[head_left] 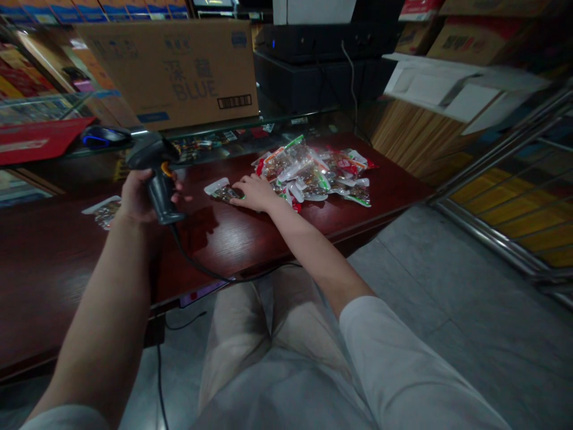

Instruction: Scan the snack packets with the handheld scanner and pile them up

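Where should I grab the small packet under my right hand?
Pinch the white end of the flat plastic packet, coming from the left: it lies flat on the wooden counter, and that end sticks out clear of your right hand, which covers the other end.

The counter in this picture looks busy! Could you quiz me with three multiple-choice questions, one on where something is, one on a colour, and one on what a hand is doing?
1. Where is the right hand?
A. On the cardboard box
B. On a small packet on the counter
C. On the person's knee

2. What colour glows on the computer mouse?
A. Green
B. Red
C. Blue

3. What is the left hand doing?
A. Gripping a barcode scanner
B. Lying flat on the counter
C. Resting on the person's knee

Answers:
1. B: its fingers lie on the packet, beside a heap of packets.
2. C: a blue line of light shows along the mouse.
3. A: the fingers wrap around the scanner's black handle.
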Demonstrator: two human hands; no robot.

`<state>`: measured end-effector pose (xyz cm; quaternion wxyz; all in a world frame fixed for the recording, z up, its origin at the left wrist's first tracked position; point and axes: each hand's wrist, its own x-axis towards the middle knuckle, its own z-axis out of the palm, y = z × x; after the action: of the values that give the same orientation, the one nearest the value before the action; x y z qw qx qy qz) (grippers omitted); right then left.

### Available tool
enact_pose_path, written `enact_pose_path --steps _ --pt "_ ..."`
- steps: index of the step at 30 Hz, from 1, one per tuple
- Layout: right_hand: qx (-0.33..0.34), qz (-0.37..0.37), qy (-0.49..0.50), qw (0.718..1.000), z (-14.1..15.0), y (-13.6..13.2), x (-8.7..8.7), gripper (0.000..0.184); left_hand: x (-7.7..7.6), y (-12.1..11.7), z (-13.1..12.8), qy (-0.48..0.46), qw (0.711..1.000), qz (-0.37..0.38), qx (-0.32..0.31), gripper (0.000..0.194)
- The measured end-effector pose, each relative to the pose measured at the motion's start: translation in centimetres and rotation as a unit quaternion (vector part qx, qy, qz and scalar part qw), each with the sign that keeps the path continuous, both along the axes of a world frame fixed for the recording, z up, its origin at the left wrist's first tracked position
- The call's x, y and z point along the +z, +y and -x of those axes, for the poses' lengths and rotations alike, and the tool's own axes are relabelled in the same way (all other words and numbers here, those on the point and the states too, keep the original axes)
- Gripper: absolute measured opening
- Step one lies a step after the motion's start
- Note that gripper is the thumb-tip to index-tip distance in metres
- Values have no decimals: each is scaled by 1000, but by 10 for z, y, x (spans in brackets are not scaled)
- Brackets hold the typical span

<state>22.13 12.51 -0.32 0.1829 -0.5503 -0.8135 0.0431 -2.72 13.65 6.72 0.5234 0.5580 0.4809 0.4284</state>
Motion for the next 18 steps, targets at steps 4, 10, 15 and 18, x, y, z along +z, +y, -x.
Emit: enact_pose_path --steps 4,10,15,18 --pt "-12 39 38 998 -1 -2 8 48 -7 2 -10 -84 991 61 -85 32" --pt "-17 65 157 985 -6 2 11 70 -11 -4 -28 -101 985 96 -106 36" --pt "-83 21 294 952 -16 19 8 44 -6 -8 -30 -105 985 96 -96 37" --pt "-107 -5 417 902 -27 27 8 43 -7 -10 -31 -106 984 98 -102 37"
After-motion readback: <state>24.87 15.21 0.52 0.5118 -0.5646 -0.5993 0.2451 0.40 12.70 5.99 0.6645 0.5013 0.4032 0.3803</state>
